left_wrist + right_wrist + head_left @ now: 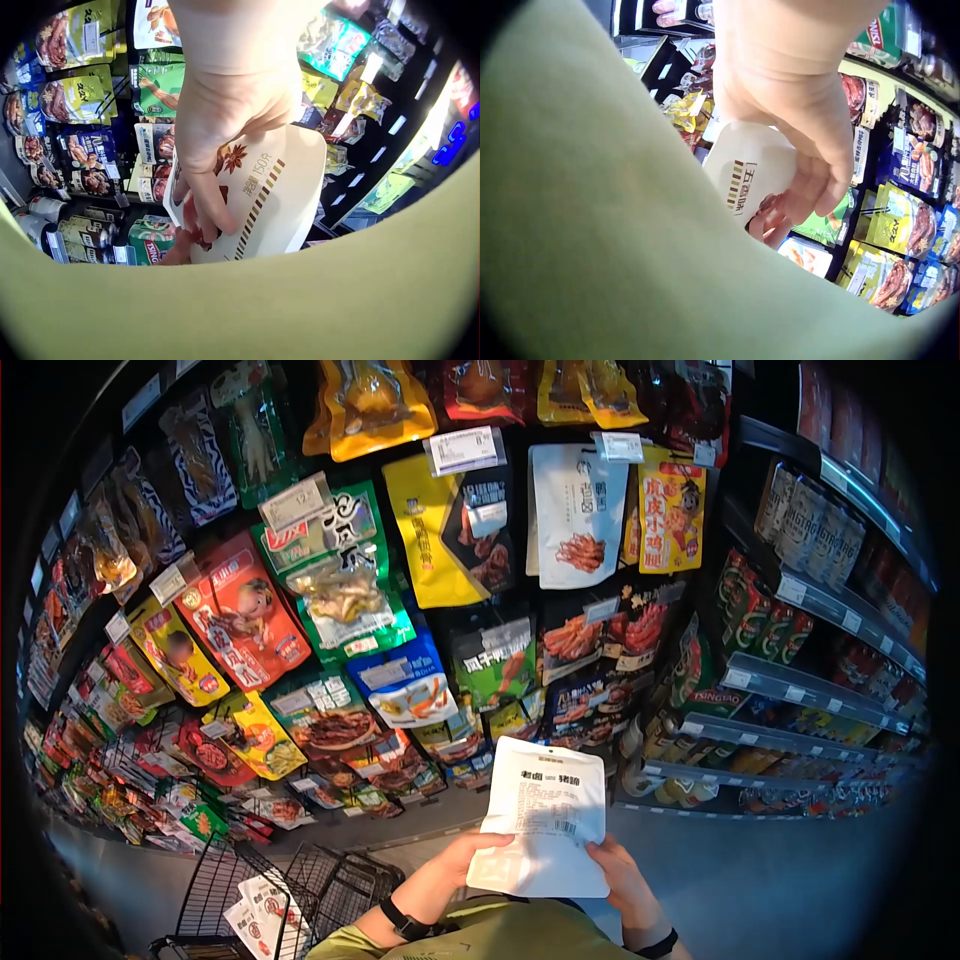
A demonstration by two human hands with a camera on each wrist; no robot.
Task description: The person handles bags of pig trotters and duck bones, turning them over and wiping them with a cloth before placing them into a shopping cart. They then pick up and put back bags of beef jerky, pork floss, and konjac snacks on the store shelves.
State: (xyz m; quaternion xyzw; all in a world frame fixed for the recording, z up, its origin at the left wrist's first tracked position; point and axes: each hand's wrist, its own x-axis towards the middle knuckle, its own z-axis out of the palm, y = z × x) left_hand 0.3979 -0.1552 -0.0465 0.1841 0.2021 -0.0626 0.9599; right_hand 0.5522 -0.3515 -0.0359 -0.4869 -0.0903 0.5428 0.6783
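Observation:
In the head view a white snack pouch (545,815) is held upright in front of the body, its printed back with small text and a barcode facing me. My left hand (468,858) grips its lower left edge, thumb across the face. At the lower right edge, my right hand (622,875) pinches it with the thumb in front. The left wrist view shows the left fingers (210,199) spread over the pouch's other side (277,187), which bears a food picture and star anise. Right fingers (810,184) lie behind the pouch (757,161) in the right wrist view.
A black wire cart (210,890) stands at the lower left with white pouches (262,915) inside. Ahead, a rack of hanging snack packs (340,585) carries price tags. Shelves of drink cans (810,530) run along the right, above a grey floor (740,860).

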